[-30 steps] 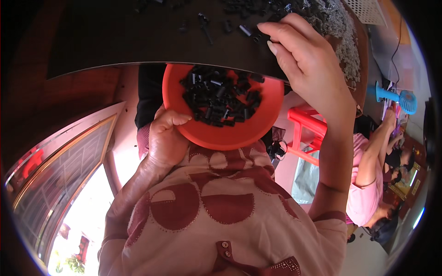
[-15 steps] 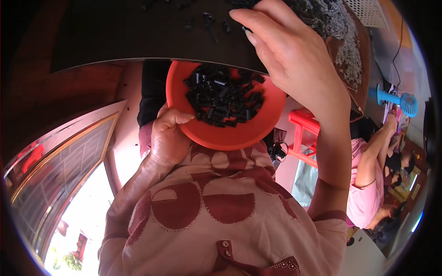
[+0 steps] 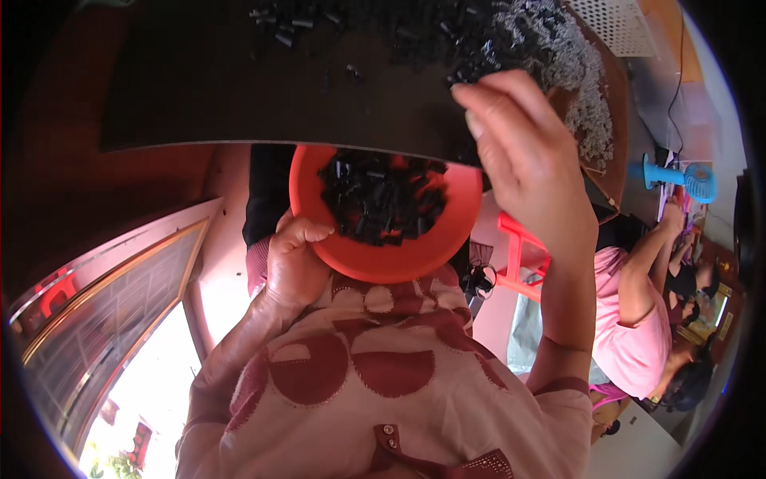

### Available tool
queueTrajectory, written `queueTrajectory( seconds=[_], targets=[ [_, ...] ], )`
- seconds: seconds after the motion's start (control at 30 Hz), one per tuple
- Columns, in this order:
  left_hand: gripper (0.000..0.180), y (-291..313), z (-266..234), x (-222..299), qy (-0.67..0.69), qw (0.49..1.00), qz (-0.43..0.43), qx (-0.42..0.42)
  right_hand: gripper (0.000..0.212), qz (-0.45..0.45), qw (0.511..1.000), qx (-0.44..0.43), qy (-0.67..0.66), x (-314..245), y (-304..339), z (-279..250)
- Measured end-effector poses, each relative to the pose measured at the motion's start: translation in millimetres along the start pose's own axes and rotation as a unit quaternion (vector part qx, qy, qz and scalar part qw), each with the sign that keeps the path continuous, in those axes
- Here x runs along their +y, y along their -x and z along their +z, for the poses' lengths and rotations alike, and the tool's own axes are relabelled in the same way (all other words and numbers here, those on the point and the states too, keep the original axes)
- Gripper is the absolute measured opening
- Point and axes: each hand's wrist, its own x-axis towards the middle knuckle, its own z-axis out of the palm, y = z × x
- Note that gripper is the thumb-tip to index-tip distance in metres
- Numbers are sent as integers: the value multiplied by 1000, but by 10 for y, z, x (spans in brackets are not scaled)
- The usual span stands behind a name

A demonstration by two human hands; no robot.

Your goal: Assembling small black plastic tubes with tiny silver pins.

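Note:
My left hand (image 3: 294, 263) grips the rim of an orange bowl (image 3: 423, 255) and holds it just under the near edge of a dark table (image 3: 239, 88). The bowl holds several small black parts (image 3: 381, 198). My right hand (image 3: 523, 156) is above the table's edge with its fingers together, next to a heap of black parts (image 3: 447, 36) on the table. Whether those fingers hold anything is hidden from me.
A heap of small pale grey parts (image 3: 578, 88) lies at the table's right end. A blue handheld fan (image 3: 678, 177) and a white perforated basket (image 3: 626, 24) sit beyond. A person in a pink top (image 3: 634, 319) sits to my right near a red stool (image 3: 519, 255).
My right hand has moved up and right along the table edge toward the black heap. The bowl has shifted slightly right and closer under the table edge.

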Motion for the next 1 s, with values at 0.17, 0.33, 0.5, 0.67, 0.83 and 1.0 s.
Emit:
queueTrajectory(
  seconds=[0.17, 0.33, 0.5, 0.67, 0.83, 1.0],
  targets=[
    [40, 71, -43, -15, -26, 999, 32, -6, 40, 51, 977, -8, 205, 259, -222, 18],
    [36, 15, -159, -82, -66, 995, 70, 1, 40, 27, 980, -40, 195, 196, -275, 151],
    [43, 21, -116, -31, -8, 1000, 20, -15, 37, 7, 998, -47, 45, 193, -377, 100],
    [44, 67, -65, -32, -10, 1000, 21, 5, 26, -1, 999, -27, 17, 281, -365, -47],
    [38, 18, -128, -42, 5, 1000, 6, -26, 25, 9, 999, -26, -25, 304, -278, -24],
    [25, 18, -208, -80, -104, 992, 67, -22, 21, 21, 999, -9, -38, 337, -146, -111]
  ],
)
